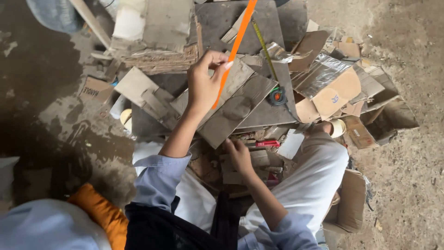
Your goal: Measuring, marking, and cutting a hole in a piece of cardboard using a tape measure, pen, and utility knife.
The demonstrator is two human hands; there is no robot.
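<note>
The things are being carried by a bare concrete floor (407,185), dusty and pale on the right, stained dark and patchy on the left. A heap of grey cardboard sheets (240,99) is being borne at its middle, the pieces overlapping one another at odd angles. A thick stack of corrugated board (157,51) is lying at the heap's far edge. Foil-faced scraps (323,74) and torn brown cardboard pieces (365,125) are being spread across the right side. A small printed cardboard scrap (95,89) is lying apart on the left.
</note>
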